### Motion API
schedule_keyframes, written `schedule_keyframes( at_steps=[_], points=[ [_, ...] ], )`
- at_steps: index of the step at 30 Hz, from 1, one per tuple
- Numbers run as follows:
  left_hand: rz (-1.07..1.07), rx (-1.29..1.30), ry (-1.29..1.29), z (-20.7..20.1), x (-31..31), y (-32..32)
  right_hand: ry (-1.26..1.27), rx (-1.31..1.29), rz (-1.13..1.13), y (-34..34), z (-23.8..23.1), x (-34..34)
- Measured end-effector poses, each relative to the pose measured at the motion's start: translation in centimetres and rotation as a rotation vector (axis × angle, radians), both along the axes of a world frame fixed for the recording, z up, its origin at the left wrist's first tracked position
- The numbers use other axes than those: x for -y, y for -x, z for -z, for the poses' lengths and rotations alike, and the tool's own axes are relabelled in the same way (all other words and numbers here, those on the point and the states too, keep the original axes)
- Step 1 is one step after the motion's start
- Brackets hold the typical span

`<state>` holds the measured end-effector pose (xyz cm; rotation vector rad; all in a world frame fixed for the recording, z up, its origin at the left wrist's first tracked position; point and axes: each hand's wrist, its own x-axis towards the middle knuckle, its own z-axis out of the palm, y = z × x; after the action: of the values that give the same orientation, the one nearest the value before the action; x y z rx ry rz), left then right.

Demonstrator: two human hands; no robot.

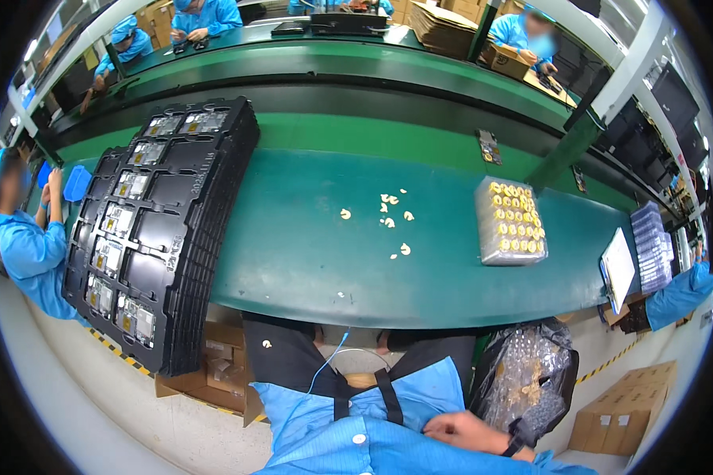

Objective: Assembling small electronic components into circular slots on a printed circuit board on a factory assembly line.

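My right hand (467, 432) rests low over my blue jacket at my lap, fingers loosely bent and pointing left, with no object visible in it. A dark band circles that wrist. My left hand is out of view. Ahead on the green bench (309, 273) lie several small yellowish-white pieces (390, 223), scattered in loose groups. To their right stands a clear plastic tray stack (512, 222) with rows of round yellow-and-white parts. At the left rises a tall stack of black trays (154, 229), its top one carrying several circuit boards (119, 219).
Beside my right leg is a black bag (527, 376) of clear plastic packaging. Cardboard boxes (622, 408) stand at lower right, and an open carton (222, 368) sits under the black trays. A clipboard (618, 269) lies at the bench's right end. Co-workers in blue sit around.
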<state>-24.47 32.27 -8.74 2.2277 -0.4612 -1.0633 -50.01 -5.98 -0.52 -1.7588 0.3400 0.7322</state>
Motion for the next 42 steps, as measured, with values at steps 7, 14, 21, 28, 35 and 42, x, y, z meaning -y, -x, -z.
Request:
schedule_keyframes(
  at_steps=[7, 14, 21, 28, 35, 42],
  points=[
    [0.31, -0.185, -0.086, -1.1, -3.7, 2.7, 0.183, 0.701, -0.24, -14.7, -12.7, 4.5],
    [0.93, -0.378, 0.057, -9.9, 0.2, -0.6, 0.184, 1.109, -0.555, -24.9, -19.1, 2.8],
    [0.245, -0.241, 0.977, -23.8, 17.5, -11.7, 0.066, 1.0, -0.108, -38.9, -14.4, 4.8],
    [-0.29, -0.007, 1.331, -24.6, 26.7, -26.7, 0.229, 0.971, 0.423, -44.2, -7.5, 9.5],
    [-0.263, 0.414, 1.055, -23.2, 33.4, -31.8, 0.824, 1.123, 0.703, -39.3, -10.2, 13.6],
    [-0.103, 0.517, 0.863, -16.7, 35.2, -28.8, 1.173, 0.712, 0.438, -29.8, -9.7, 22.8]
  ],
)
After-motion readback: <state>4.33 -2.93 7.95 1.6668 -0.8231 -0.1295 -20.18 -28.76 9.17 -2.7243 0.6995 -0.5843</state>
